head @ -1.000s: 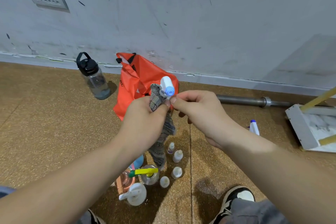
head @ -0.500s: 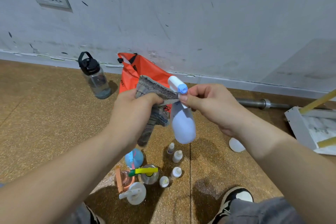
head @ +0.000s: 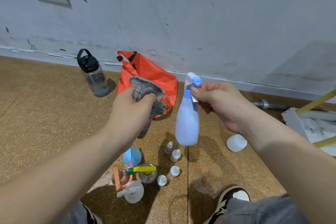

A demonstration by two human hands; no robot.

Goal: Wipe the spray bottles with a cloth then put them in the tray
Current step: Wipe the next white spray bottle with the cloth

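My right hand (head: 221, 104) grips the trigger head of a pale blue spray bottle (head: 187, 123), which hangs upright in the air. My left hand (head: 132, 109) is closed around a grey striped cloth (head: 147, 88), apart from the bottle and to its left. On the floor below stand several more bottles: a blue one (head: 131, 156), a clear one with a yellow-green trigger (head: 145, 172), a pink one (head: 121, 178), a white one (head: 133, 192) and several small dropper bottles (head: 174, 155). Another white bottle (head: 236, 142) lies on its side at the right. The white tray (head: 294, 122) sits at the far right.
An orange bag (head: 145, 74) and a dark water bottle (head: 93, 74) stand against the scuffed wall. A steel bar (head: 267, 103) lies along the skirting. Yellow rods (head: 316, 100) cross the tray. My shoes (head: 234, 196) rest on the cork floor.
The hands have drawn apart: the cloth came off the bottle and moved left, while the right hand carried the bottle to the right, now hanging free of the cloth.
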